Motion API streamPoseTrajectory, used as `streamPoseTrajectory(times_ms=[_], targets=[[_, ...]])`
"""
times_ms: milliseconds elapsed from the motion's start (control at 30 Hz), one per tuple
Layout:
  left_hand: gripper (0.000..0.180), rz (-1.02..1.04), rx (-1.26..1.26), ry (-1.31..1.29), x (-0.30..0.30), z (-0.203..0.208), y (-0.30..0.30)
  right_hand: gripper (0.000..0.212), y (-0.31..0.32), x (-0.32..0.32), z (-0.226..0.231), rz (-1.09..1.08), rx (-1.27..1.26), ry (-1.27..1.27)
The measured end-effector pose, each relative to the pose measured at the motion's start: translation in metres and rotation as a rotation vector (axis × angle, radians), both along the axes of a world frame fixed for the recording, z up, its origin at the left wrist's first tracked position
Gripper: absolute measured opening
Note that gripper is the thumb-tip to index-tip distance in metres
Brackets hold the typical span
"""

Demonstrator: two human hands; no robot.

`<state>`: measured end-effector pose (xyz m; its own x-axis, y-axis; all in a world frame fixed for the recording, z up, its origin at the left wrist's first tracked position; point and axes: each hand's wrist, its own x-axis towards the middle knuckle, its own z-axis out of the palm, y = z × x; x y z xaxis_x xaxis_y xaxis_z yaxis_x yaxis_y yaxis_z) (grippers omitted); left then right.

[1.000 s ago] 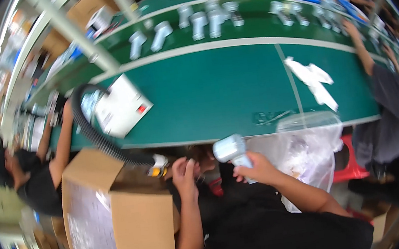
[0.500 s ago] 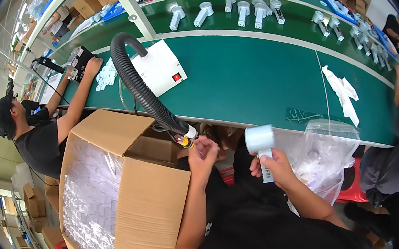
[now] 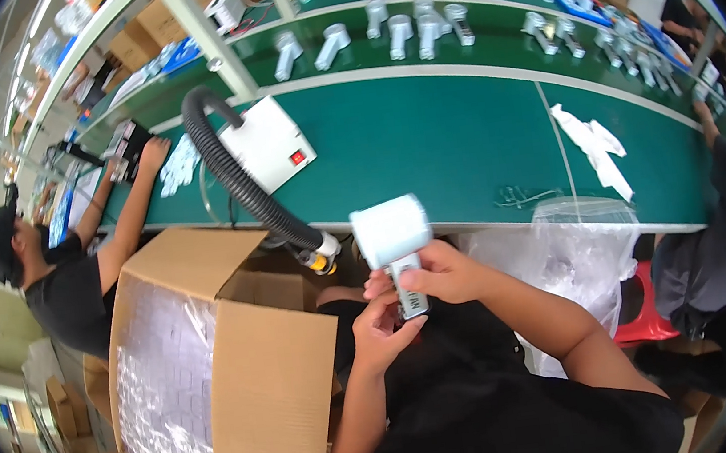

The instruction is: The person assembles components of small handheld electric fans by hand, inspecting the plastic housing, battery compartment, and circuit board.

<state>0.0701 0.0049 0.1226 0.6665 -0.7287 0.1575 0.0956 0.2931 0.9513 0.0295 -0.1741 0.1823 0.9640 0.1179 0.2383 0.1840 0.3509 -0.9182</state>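
Shifted rightward from the yellow-tipped nozzle (image 3: 324,258) of the black ribbed hose (image 3: 236,169), the person's left hand (image 3: 381,332) has its grip pinching the lower handle (image 3: 408,286) of a pale blue, round-headed handheld device (image 3: 391,232). The right hand's (image 3: 447,272) grip wraps the upper handle. Held head up, the device is by the green bench's (image 3: 426,148) near edge, right of an open brown cardboard box (image 3: 267,363).

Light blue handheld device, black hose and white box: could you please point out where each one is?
Light blue handheld device (image 3: 392,230): head view, on its wide round head.
Black hose (image 3: 232,173): head view, on its ribbed middle stretch.
White box (image 3: 269,140): head view, on its white casing.
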Motion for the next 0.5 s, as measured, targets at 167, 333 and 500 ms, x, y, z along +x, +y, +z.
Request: streamPoseTrajectory(times_ms=[167,333,500], targets=[[0.038,-0.045,-0.092,0.033,0.005,0.017,-0.002,0.033,-0.013,0.000,0.023,-0.047,-0.104,-0.066],[0.055,0.145,-0.106,0.189,-0.004,0.017,-0.011,0.070,-0.012,-0.019,0.009,-0.264,-0.662,-0.341],[0.078,0.217,-0.033,0.121,-0.020,0.023,-0.010,0.075,0.004,-0.059,-0.020,-0.180,-0.562,0.139]])
